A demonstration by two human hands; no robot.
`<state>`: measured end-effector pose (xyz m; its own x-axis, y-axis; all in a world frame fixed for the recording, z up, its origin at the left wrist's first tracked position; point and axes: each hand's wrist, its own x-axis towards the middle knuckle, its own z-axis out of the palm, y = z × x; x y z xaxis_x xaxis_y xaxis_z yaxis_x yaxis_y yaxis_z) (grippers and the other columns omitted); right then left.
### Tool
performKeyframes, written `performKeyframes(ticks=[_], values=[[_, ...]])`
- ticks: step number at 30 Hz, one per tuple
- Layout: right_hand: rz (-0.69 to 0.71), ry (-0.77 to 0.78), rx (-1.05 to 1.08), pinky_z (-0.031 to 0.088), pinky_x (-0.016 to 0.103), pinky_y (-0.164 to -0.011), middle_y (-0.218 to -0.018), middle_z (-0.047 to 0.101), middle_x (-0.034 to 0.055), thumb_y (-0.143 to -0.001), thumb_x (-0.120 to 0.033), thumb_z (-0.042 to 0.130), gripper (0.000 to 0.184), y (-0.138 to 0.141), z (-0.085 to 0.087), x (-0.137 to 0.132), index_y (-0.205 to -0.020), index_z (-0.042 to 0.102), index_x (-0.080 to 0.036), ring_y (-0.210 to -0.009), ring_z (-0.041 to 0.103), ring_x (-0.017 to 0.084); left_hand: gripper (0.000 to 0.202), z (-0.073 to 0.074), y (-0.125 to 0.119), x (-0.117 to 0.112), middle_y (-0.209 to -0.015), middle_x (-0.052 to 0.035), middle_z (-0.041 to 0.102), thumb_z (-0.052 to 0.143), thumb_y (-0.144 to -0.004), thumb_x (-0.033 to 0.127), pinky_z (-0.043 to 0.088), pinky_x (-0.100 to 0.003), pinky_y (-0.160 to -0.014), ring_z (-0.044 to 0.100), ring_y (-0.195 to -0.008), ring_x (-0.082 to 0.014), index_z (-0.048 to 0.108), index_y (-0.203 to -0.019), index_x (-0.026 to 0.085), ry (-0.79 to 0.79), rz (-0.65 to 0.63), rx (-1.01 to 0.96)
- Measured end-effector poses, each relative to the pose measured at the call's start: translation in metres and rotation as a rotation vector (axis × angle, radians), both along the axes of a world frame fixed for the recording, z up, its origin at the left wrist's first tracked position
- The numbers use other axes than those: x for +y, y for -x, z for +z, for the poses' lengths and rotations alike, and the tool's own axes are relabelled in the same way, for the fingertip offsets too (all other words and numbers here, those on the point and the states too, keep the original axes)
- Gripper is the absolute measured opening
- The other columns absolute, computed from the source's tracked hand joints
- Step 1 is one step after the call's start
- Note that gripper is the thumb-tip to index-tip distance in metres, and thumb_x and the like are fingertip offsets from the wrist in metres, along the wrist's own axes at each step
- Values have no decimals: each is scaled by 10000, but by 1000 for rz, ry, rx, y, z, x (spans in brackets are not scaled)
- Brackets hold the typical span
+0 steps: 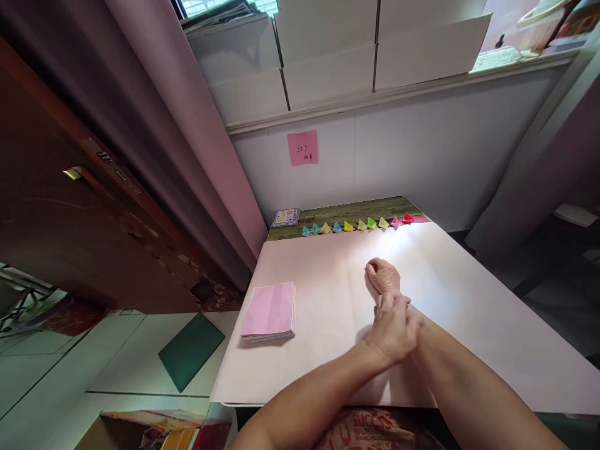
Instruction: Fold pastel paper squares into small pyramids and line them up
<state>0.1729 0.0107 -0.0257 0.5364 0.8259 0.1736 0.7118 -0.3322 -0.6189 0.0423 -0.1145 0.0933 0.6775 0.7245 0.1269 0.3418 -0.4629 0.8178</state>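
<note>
My left hand (394, 325) crosses over and wraps round my right wrist, its fingers lying over the top of it. Past it, my right hand (383, 275) rests on the pale pink table cover (328, 269) in a loose fist, with nothing showing in its fingers. To the left of both hands lies a stack of square paper (268, 309), a pink sheet on top and other colours at its edges. Beyond the hands, several small folded paper shapes (348, 226) stand in a row along the far edge, in blue, yellow, green, pink and red.
A small printed pack (286, 217) sits at the table's far left corner. On the wall hangs a pink note (302, 148) with handwriting. A curtain (187, 125) borders the left side. Below lie a green mat (192, 351) and an open cardboard box (112, 431).
</note>
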Motion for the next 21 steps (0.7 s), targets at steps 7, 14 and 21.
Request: performKeyframes(ticks=[7,14,21], values=[[9,11,0,336,264,-618,-857,699,17,-849,-355,529,208,-3,-1,2,-865,707,-249,-730,563,167,183,20,28,-50,-1025,-93,553,536,-772,144,442,-402,-944,506,-1001,-244,511,-949,183,31,-183,-54],[10,-5,4,336,271,-633,-876,694,24,-849,-366,539,203,0,-3,0,-873,700,-245,-744,560,167,161,5,9,-8,-1030,-74,591,529,-793,144,427,-410,-987,527,-1061,-244,570,-938,199,16,-59,-129],[10,-40,36,329,270,-633,-839,692,5,-828,-384,552,190,-3,-6,0,-841,692,-256,-730,552,163,141,0,16,-26,-1006,-85,568,536,-783,129,449,-384,-946,526,-1017,-233,543,-912,185,37,-65,-82]])
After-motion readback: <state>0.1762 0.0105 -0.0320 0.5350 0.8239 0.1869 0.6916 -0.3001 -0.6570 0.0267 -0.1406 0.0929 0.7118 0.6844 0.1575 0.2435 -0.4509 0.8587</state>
